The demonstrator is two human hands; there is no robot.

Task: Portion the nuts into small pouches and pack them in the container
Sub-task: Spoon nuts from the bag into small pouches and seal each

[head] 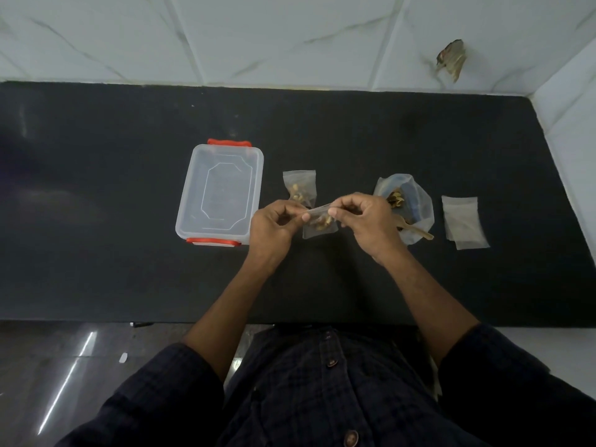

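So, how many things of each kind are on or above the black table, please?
Filled small pouches: 2, one lying on the table, one held by both hands
Empty pouch stack: 1
Big nut bag: 1
Wooden spoon: 1
Lidded container: 1
Total: 6

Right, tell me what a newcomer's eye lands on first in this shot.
Both hands meet at the middle of the black counter, the left hand and right hand pinching the top edge of a small clear pouch of nuts. To their left stands a clear lidded container with bright orange-red latches. Just beyond the hands lies another filled pouch.
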